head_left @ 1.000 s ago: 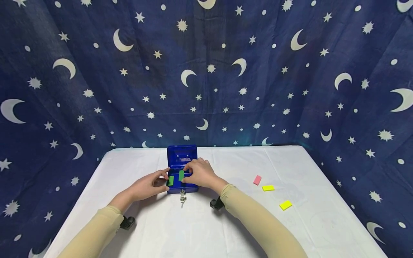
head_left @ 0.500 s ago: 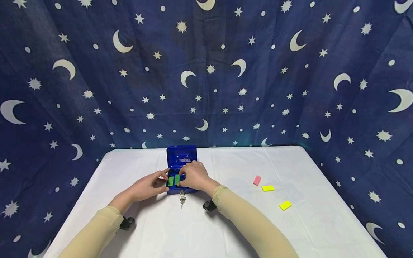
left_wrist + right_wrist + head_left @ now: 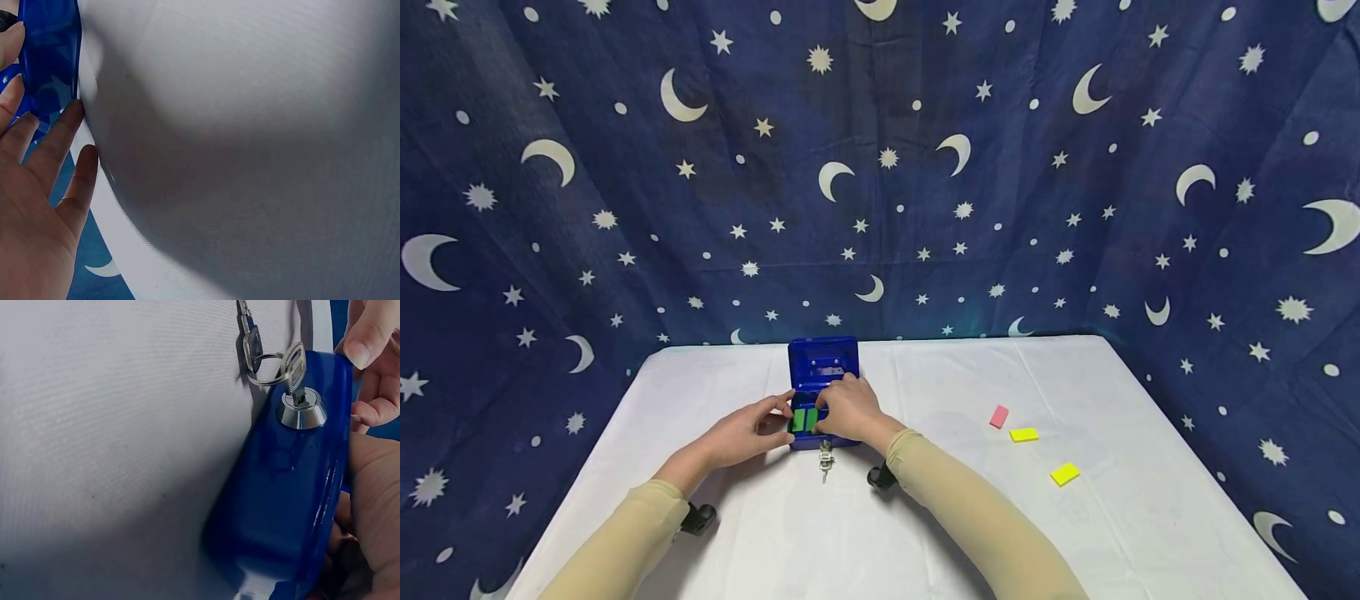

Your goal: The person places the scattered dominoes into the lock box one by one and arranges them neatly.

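A small blue cash box (image 3: 820, 354) stands on the table with its lid raised. My left hand (image 3: 745, 432) holds the box's left side, thumb at the front corner and fingers toward the back. Reaching into the box, my right hand (image 3: 850, 408) pinches a green block (image 3: 812, 420) between thumb and fingers. Close beside that block, on its left, lies another green block (image 3: 799, 419) inside the box. In the right wrist view a key (image 3: 295, 365) sits in the lock (image 3: 302, 409) on the front, and a second key (image 3: 252, 347) hangs from its ring.
A pink block (image 3: 998, 417) and two yellow pieces, one yellow block (image 3: 1023, 435) and a nearer yellow block (image 3: 1064, 474), lie right of the box on the white-covered table (image 3: 925, 517). A dark blue curtain (image 3: 895, 167) with moons and stars surrounds the table.
My right hand has moved left and lower into the box, bringing its green block alongside the other one. The left hand has stayed at the box's left side.
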Motion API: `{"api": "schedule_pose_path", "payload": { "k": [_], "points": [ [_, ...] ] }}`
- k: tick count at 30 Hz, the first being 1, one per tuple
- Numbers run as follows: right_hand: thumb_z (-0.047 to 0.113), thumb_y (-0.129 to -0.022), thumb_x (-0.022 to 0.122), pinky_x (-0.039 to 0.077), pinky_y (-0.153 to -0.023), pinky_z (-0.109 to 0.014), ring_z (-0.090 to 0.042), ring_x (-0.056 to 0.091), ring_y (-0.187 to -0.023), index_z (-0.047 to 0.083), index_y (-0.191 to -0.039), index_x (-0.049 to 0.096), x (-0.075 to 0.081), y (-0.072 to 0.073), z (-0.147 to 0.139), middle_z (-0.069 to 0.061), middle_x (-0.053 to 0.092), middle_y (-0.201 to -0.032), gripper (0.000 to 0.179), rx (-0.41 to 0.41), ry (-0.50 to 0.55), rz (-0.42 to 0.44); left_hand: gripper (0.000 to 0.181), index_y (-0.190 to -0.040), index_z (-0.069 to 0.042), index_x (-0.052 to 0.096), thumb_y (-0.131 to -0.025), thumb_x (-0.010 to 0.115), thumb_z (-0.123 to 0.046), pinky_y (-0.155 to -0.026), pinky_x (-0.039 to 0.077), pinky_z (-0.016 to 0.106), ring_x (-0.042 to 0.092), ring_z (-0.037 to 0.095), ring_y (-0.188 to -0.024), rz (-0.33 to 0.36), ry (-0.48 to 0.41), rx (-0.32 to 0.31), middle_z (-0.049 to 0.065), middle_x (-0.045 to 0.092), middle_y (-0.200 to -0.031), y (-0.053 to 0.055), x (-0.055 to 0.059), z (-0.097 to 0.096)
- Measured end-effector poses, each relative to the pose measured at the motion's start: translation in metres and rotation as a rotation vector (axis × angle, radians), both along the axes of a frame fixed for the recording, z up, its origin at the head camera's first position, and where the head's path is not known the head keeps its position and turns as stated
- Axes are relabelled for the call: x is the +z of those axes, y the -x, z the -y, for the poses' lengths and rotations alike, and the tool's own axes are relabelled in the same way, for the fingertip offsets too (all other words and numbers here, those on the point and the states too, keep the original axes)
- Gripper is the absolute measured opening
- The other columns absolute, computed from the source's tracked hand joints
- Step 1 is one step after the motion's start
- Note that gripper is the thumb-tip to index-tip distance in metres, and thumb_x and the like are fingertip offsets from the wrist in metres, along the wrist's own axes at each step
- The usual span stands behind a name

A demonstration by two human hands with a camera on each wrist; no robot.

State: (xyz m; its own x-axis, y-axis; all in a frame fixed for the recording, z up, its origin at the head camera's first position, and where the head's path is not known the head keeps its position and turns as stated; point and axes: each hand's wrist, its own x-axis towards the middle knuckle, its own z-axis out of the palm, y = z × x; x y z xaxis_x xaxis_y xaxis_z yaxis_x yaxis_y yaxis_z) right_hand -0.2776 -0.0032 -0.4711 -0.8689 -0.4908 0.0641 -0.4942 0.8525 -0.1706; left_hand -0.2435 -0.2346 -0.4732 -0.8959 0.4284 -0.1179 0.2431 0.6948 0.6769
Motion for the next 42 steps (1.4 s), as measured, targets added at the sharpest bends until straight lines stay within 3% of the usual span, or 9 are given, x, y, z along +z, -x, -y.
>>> {"api": "schedule_pose_path", "payload": {
  "k": [6,13,22,34,42],
  "points": [
    [0.053,-0.079,0.083,0.041,-0.085,-0.034,-0.016,0.053,-0.099,0.028,-0.108,0.078,-0.0035,0.0023,0.0027,0.012,0.073,-0.109,0.039,-0.009,-0.008,-0.011,0.039,-0.121,-0.019,0.057,-0.095,0.071,-0.044,-0.108,0.041,0.057,0.057,0.024,-0.13,-0.017,-0.004,-0.021,-0.001,0.032,-0.164,-0.0001,0.0,0.0007],
    [0.053,-0.08,0.083,0.04,-0.085,-0.034,-0.016,0.053,-0.101,0.029,-0.11,0.078,-0.0061,0.0043,0.0046,0.011,0.073,-0.111,0.039,-0.015,-0.015,-0.008,0.038,-0.12,-0.023,0.058,-0.093,0.073,-0.045,-0.109,0.04,0.055,0.057,0.02,-0.13,-0.005,0.004,0.003,-0.007,0.032,-0.163,0.0013,-0.0019,-0.0005],
    [0.054,-0.079,0.083,0.04,-0.083,-0.034,-0.017,0.053,-0.097,0.028,-0.109,0.079,-0.0045,0.003,0.0034,0.011,0.073,-0.109,0.04,0.001,0.008,-0.02,0.039,-0.12,-0.021,0.058,-0.094,0.072,-0.046,-0.107,0.041,0.057,0.057,0.023,-0.13,-0.018,-0.003,0.001,-0.003,0.033,-0.164,0.0011,-0.0018,-0.0003],
    [0.054,-0.079,0.083,0.038,-0.08,-0.033,-0.016,0.052,-0.094,0.028,-0.109,0.079,-0.0033,0.0017,0.0045,0.011,0.073,-0.109,0.04,-0.004,0.017,-0.013,0.04,-0.121,-0.022,0.058,-0.093,0.073,-0.046,-0.108,0.042,0.053,0.057,0.018,-0.129,-0.01,0.001,0.01,-0.011,0.033,-0.162,0.0014,-0.0028,-0.0008],
    [0.053,-0.079,0.083,0.038,-0.08,-0.033,-0.016,0.051,-0.094,0.028,-0.11,0.079,-0.0054,0.0027,0.0044,0.011,0.073,-0.109,0.04,-0.005,0.017,-0.013,0.042,-0.121,-0.022,0.058,-0.092,0.073,-0.049,-0.108,0.043,0.052,0.058,0.017,-0.129,-0.012,-0.002,0.0,-0.009,0.033,-0.163,0.0015,-0.0033,0.0]
  ]
}}
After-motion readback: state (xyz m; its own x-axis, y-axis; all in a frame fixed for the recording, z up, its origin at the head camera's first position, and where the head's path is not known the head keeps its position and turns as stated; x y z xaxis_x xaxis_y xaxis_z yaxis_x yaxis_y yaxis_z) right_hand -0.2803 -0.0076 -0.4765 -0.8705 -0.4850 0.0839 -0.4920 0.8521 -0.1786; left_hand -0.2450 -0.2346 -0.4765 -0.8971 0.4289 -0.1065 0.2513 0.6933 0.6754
